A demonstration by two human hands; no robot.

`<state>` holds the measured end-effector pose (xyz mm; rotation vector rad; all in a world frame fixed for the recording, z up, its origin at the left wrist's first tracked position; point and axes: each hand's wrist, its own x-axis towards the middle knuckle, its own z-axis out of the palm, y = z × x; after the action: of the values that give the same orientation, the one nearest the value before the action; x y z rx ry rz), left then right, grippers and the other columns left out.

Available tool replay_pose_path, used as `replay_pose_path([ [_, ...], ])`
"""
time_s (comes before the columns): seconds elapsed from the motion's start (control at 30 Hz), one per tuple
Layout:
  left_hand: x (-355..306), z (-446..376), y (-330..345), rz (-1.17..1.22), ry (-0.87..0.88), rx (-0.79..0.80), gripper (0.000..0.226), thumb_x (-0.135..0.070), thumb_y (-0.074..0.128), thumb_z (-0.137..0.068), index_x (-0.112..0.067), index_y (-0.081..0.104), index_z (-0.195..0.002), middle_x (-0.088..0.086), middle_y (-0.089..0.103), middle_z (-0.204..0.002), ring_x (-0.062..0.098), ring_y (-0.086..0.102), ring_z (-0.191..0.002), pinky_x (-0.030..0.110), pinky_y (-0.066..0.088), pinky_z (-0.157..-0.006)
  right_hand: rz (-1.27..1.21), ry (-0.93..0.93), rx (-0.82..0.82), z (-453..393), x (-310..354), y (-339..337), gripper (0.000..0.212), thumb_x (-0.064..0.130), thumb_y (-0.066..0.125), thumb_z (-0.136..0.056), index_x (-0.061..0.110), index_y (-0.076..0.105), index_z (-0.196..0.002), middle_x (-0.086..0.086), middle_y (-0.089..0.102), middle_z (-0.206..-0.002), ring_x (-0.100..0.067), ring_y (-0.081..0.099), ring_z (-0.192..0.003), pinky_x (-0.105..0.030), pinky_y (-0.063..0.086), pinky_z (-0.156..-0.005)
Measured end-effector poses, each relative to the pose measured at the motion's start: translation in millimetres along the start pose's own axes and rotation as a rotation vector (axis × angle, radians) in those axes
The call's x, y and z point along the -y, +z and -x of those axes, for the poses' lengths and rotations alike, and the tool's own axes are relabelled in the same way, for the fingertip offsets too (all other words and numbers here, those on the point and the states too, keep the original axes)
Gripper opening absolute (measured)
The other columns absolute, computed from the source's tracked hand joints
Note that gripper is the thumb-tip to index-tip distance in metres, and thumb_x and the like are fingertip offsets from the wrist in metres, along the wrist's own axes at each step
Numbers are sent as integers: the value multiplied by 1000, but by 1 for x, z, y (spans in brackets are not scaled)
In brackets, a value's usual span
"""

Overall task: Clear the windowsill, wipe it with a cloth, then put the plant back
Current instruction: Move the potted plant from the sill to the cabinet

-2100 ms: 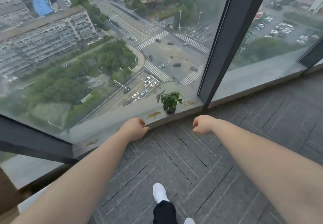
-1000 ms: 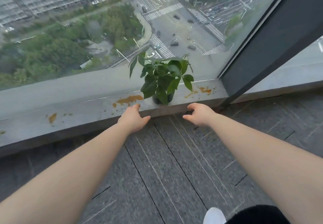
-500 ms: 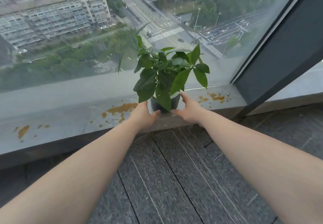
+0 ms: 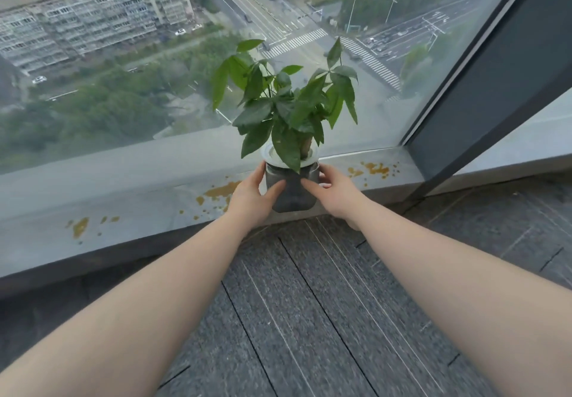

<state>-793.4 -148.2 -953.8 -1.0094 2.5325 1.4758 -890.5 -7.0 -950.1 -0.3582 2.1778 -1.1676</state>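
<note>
A small green plant (image 4: 288, 102) grows in a clear pot (image 4: 294, 190) with a white rim, filled with dark material. The pot is at the front edge of the grey windowsill (image 4: 123, 207). My left hand (image 4: 252, 193) grips the pot's left side, thumb across its front. My right hand (image 4: 335, 192) grips the right side the same way. Whether the pot's base touches the sill I cannot tell. Brown-orange stains mark the sill: one patch (image 4: 221, 192) left of the pot, another (image 4: 373, 169) to its right, a third (image 4: 81, 226) far left. No cloth is in view.
Large window glass (image 4: 123, 71) rises behind the sill, looking down on streets and buildings. A dark slanted window frame post (image 4: 495, 87) meets the sill at the right. Grey carpet tiles (image 4: 309, 303) cover the floor below my arms.
I have come closer to the window. Both hands closed round the pot's sides, and the pot now appears a little higher and nearer the sill's front edge.
</note>
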Motion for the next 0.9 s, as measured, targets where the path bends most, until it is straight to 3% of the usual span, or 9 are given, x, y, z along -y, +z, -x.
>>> replay_pose_path([
  [0.17, -61, 44, -52, 186, -8, 6, 67, -40, 58, -90, -40, 24, -147, -5, 53, -138, 18, 50, -128, 35, 42, -106, -74, -1, -8, 53, 73, -24, 46, 39, 56, -94, 19, 50, -135, 9, 53, -132, -10, 47, -124, -30, 40, -98],
  [0.3, -126, 77, -115, 301, 10, 31, 67, -45, 60, -86, -47, 26, -144, -8, 57, -133, 14, 56, -120, 40, 48, -100, -96, -16, -39, 96, 160, -51, 43, 38, 58, -93, 15, 54, -129, 0, 59, -132, -20, 54, -122, -46, 48, -102],
  [0.4, -180, 104, -168, 364, 19, 26, 64, -47, 61, -85, -50, 30, -141, -10, 59, -130, 11, 56, -117, 38, 49, -98, -75, -61, -80, 127, 233, -75, 35, 36, 59, -93, 15, 58, -121, 1, 61, -113, -21, 58, -111, -46, 50, -98],
  [0.57, -270, 158, -258, 466, 55, -17, 62, -44, 65, -83, -47, 37, -139, -8, 68, -119, 14, 64, -110, 45, 52, -95, -67, -142, -127, 188, 355, -113, 18, 38, 61, -91, 26, 57, -104, 8, 59, -100, -19, 60, -103, -46, 52, -95],
  [0.73, -355, 217, -351, 525, 132, -47, 57, -34, 62, -90, -46, 37, -139, -10, 68, -115, 12, 65, -106, 37, 57, -84, -67, -227, -196, 255, 475, -143, 9, 41, 64, -88, 33, 61, -91, 16, 64, -92, -21, 64, -99, -47, 55, -90],
  [0.8, -386, 242, -392, 509, 176, -82, 54, -31, 62, -91, -45, 39, -137, -12, 69, -107, 9, 66, -97, 28, 57, -76, -43, -267, -227, 284, 522, -150, 12, 41, 65, -86, 31, 63, -91, 12, 67, -95, -21, 65, -98, -46, 55, -90],
  [0.9, -424, 277, -450, 484, 243, -147, 57, -34, 66, -87, -38, 43, -139, -16, 66, -108, 17, 68, -99, 41, 57, -86, 1, -346, -243, 323, 590, -157, 21, 41, 64, -87, 22, 64, -96, 0, 70, -102, -26, 65, -99, -48, 55, -88],
])
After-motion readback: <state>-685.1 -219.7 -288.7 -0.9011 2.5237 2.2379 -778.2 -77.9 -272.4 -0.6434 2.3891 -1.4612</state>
